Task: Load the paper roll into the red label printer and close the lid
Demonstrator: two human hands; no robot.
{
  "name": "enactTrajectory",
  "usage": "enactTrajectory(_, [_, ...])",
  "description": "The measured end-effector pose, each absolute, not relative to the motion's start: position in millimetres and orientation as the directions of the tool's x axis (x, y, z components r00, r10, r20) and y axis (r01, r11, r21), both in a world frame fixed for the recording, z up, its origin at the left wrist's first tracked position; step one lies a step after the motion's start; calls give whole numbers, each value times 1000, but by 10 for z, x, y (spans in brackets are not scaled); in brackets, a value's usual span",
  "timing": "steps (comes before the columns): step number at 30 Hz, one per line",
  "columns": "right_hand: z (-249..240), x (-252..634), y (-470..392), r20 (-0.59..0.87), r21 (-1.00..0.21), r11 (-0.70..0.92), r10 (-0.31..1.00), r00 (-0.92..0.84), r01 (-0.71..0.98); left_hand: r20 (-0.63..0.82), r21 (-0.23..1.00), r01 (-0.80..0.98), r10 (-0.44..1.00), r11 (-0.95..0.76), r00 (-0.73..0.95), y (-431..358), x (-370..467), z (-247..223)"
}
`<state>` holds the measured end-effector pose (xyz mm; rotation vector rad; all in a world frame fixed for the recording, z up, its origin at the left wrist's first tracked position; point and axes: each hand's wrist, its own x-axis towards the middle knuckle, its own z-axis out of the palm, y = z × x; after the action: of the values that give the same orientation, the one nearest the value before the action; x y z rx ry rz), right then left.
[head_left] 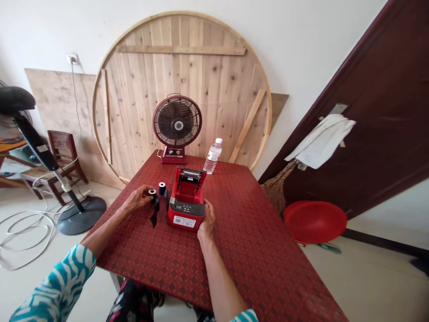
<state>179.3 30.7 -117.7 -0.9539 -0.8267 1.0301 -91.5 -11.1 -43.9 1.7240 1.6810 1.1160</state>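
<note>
A red and black label printer (186, 215) rests on the table with its lid raised and its red inner bay exposed. My right hand (207, 220) grips the printer's right side near the front corner. Left of the printer, my left hand (139, 199) has its fingers closed on a black ribbon roll (153, 197) with a white core, whose loose tail hangs down onto the table. A second dark ribbon roll (162, 190) stands upright between that roll and the printer.
Behind the printer on the patterned red table (234, 250) are a dark red fan (177, 127) and a clear water bottle (213, 157). A round wooden board (208, 76) leans on the wall. At left stands a pedestal fan (80, 217); at right, a red basin (315, 221).
</note>
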Motion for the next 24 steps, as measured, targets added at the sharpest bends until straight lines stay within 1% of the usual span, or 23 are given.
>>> enactTrajectory(2, [-1167,1794,299,107,-926,207,946,307,-315,216,795,595,972,-120,-92,-106,-879,-378])
enactTrajectory(6, [-1155,1793,289,112,-926,212,944,309,-312,268,806,572,956,-153,-122,99,-865,-231])
enactTrajectory(8, [-1152,1791,288,116,-924,217,944,310,-316,223,774,624,968,-104,-114,259,-858,-190])
enactTrajectory(10, [-1149,1790,289,121,-923,225,940,319,-312,125,721,692,989,-39,-74,401,-833,-166])
enactTrajectory(12, [-1147,1790,293,123,-926,227,937,328,-301,51,690,724,998,-11,-34,496,-796,-151])
enactTrajectory(18, [-1147,1795,306,125,-933,222,939,322,-284,30,698,716,1000,-17,-6,539,-732,-136])
enactTrajectory(20, [-1145,1795,305,127,-932,223,940,318,-285,72,757,653,997,-37,-26,505,-741,-109])
enactTrajectory(22, [-1140,1790,302,122,-933,218,940,318,-287,153,853,511,987,-111,-40,449,-754,-45])
enactTrajectory(24, [-1136,1783,298,114,-932,213,940,323,-293,240,908,362,970,-210,-39,370,-748,56])
